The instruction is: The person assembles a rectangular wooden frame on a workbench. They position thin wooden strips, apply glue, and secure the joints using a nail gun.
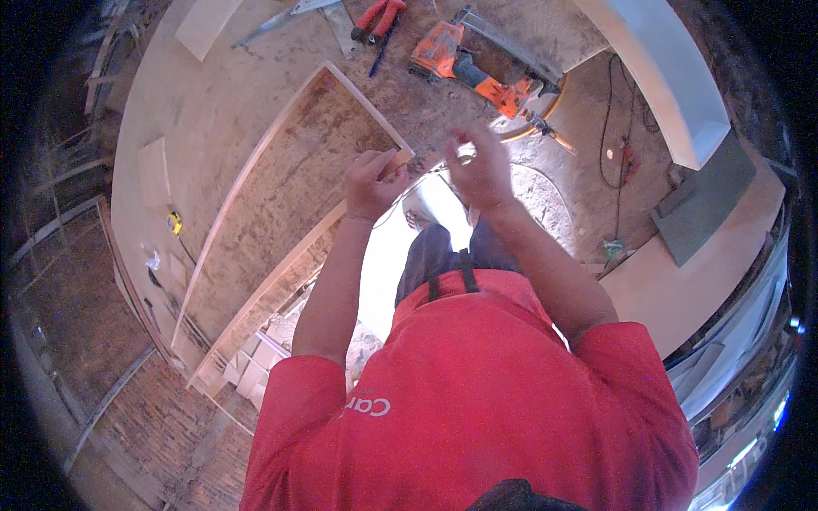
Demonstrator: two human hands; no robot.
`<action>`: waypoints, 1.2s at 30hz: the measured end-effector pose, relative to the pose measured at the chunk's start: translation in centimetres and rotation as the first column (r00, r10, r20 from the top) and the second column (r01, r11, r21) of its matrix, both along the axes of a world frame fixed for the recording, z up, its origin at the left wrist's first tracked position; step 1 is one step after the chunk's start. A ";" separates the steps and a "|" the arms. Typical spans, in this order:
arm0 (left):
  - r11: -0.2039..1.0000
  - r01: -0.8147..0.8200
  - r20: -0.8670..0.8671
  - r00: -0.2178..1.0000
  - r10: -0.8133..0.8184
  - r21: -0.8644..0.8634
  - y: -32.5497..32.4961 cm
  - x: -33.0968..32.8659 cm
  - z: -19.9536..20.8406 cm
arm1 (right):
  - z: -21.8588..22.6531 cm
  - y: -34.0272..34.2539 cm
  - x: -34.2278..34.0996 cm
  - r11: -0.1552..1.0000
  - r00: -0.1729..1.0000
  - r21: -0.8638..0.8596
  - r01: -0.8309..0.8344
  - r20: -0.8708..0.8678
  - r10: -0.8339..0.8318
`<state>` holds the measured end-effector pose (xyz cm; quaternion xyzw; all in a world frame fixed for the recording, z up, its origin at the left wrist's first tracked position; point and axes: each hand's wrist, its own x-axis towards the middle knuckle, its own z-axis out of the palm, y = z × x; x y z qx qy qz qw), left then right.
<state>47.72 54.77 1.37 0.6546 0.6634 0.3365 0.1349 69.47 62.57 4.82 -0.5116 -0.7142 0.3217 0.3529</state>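
A long, narrow wooden frame (368,109) made of pale strips lies on the worktable, running from the lower left up to the middle. At its near right corner, my left hand (373,186) is closed around the wood. My right hand (484,175) is raised just right of that corner, apart from the frame. Its fingers are curled and slightly blurred, and what they hold, if anything, I cannot make out. Beyond my right hand lies an orange and black nail gun (503,95) with a yellowish hose (554,128) at its end.
Red-handled pliers (379,17) and a dark pen-like stick (380,58) lie at the far side. On the left is a yellow tape measure (175,223). A curved white panel (673,77) and a dark green board (705,209) occupy the right, near dark cords (607,128).
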 end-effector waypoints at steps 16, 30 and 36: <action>0.997 -0.046 -0.031 0.998 0.048 0.057 0.2 0.1 2.1 | 4.1 14.4 0.8 0.956 0.809 -0.158 -0.249 0.508 0.295; 0.996 -0.062 0.108 0.993 0.055 0.063 0.2 0.1 0.6 | 13.2 1.4 -0.1 0.685 0.941 -0.725 -0.068 0.182 0.286; 1.000 -0.010 0.177 0.984 0.015 -0.028 0.2 -0.3 1.1 | 12.3 -0.2 -1.3 0.777 0.915 -0.618 -0.121 0.235 0.328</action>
